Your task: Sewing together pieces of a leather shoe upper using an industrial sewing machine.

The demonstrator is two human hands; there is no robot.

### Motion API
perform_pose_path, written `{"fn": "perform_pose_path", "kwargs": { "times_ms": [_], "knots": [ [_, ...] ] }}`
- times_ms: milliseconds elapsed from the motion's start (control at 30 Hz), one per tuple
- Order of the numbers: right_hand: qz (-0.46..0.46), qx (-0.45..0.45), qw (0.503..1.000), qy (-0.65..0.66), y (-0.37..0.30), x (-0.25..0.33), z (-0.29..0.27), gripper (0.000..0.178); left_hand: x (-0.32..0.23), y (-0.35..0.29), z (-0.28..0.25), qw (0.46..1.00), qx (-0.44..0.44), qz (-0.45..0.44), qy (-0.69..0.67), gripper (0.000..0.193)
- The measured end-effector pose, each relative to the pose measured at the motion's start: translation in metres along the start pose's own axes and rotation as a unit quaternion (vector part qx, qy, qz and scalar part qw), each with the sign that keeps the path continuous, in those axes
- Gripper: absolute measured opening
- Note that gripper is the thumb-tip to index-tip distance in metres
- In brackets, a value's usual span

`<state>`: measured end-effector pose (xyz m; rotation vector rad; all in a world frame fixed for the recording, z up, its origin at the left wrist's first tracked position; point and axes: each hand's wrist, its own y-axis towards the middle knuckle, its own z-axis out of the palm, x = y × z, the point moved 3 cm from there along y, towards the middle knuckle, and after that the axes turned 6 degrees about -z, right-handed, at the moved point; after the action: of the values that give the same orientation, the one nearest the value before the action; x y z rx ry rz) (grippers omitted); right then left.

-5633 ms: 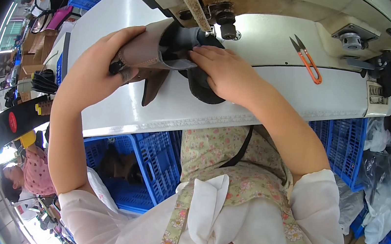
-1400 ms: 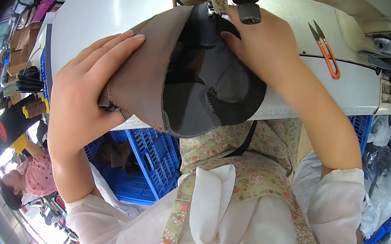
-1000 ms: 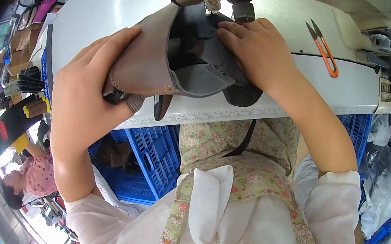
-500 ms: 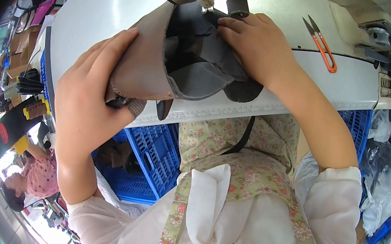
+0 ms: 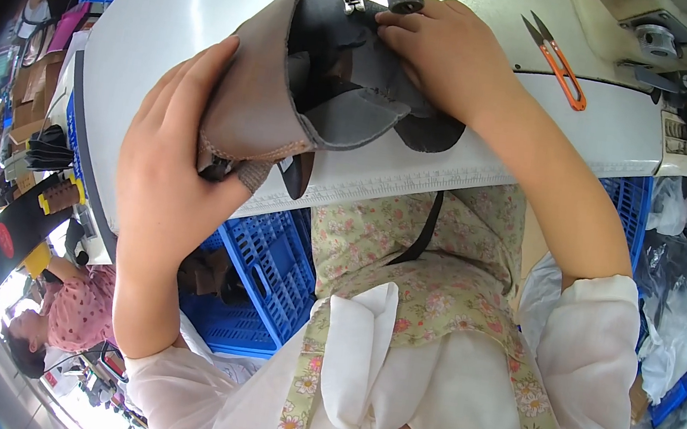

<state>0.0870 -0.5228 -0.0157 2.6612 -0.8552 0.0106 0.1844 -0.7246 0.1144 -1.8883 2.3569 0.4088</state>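
Note:
A brown leather shoe upper (image 5: 251,90) with a dark lining (image 5: 348,115) lies on the white sewing table, its opening turned toward me. My left hand (image 5: 175,145) is closed around its left side, fingers over the outer leather and thumb under the lower edge by a grey textile piece. At the far right edge of the upper, my right hand (image 5: 443,50) presses and grips the dark lining with bent fingers. Directly above that edge stands the sewing machine's presser foot (image 5: 353,2); whether it touches the leather I cannot tell.
Orange-handled thread snips (image 5: 564,70) lie right of my right hand. The white table (image 5: 176,2) has a ruler strip along its near edge. Below it are blue crates (image 5: 267,269). Clear plastic bags (image 5: 668,318) hang at right. Another person in pink (image 5: 83,310) sits at far left.
My left hand and forearm have shifted slightly right, with the fingers still around the upper. The upper has turned only a little under the presser foot. The whole view has moved slightly.

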Motion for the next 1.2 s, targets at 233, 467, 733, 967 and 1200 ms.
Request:
{"fn": "perform_pose_path", "kwargs": {
  "times_ms": [233, 467, 733, 967, 1200],
  "knots": [
    [-0.006, 0.006, 1.0, -0.006, -0.001, -0.004, -0.002, 0.03, -0.004, -0.002, 0.004, 1.0, -0.006, 0.003, 0.005, 0.073],
    [-0.028, -0.007, 1.0, -0.012, -0.004, -0.007, -0.001, 0.029, -0.004, -0.005, 0.007, 1.0, -0.019, 0.001, 0.009, 0.077],
    [-0.044, -0.052, 0.997, -0.045, -0.007, -0.003, 0.001, 0.028, -0.001, -0.005, 0.008, 1.0, -0.011, 0.004, 0.014, 0.078],
    [-0.054, -0.041, 0.996, -0.05, -0.001, -0.004, -0.005, 0.022, -0.005, -0.006, 0.007, 1.0, -0.007, -0.022, 0.012, 0.077],
    [-0.056, -0.026, 0.995, -0.077, 0.006, 0.0, -0.009, 0.024, -0.004, -0.006, 0.009, 1.0, -0.014, -0.027, 0.0, 0.076]
  ]
}}
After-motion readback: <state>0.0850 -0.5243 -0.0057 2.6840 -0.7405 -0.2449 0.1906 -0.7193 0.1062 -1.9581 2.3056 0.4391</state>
